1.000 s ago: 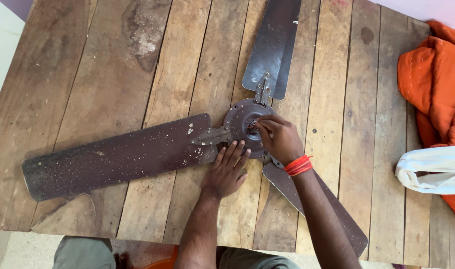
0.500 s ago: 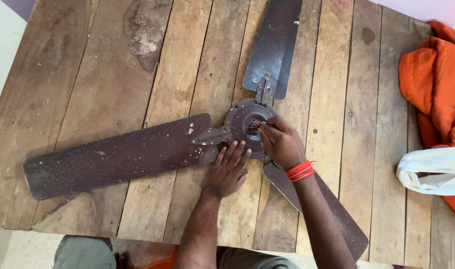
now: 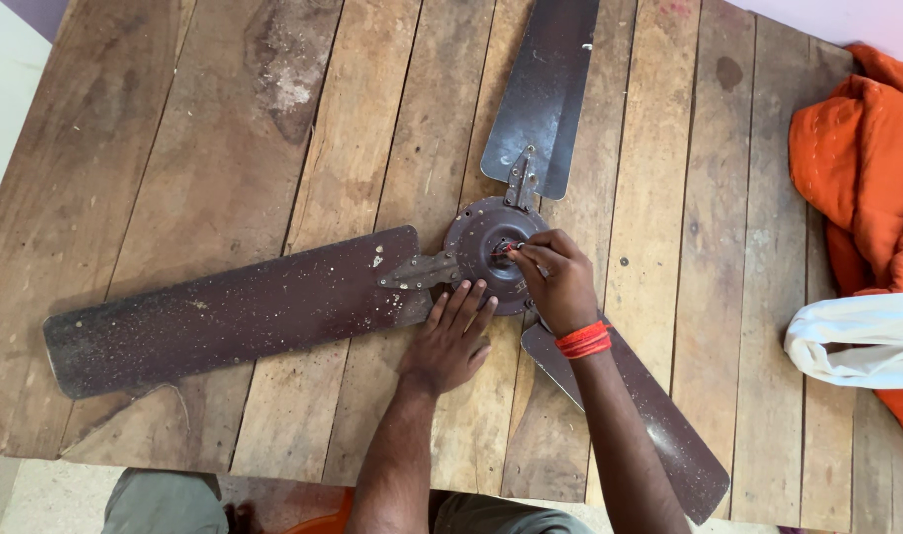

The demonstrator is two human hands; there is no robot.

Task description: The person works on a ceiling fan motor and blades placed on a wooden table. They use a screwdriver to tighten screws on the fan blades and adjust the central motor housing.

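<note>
Right hand (image 3: 558,287): my grip is pinched together, fingertips (image 3: 516,253) closed on something small and reddish at the middle of the fan hub (image 3: 479,247); what the small piece is, I cannot tell. A red thread band (image 3: 582,339) sits on this wrist.
Left hand (image 3: 449,336): my grip is spread, fingers flat and apart, pressing down on the counter (image 3: 224,148) just below the hub, fingertips touching the hub's lower edge and the root of the long blade.
Fan hub: a round dark brown metal disc, lying flat, directly under my right fingertips and just above my left ones.
Left blade (image 3: 224,321): long, brown, speckled, stretching away from my left grip toward the counter's left end.
Upper blade (image 3: 545,89): runs up and away from my right grip, joined to the hub by a metal bracket (image 3: 520,178).
Lower blade (image 3: 659,425): passes beneath my right wrist and forearm, down toward the counter's near edge.
Counter: worn wooden planks.
Orange cloth (image 3: 867,168): bunched at the far right, well apart from my right grip.
White cloth (image 3: 857,341): lying on the orange one, also well apart.
</note>
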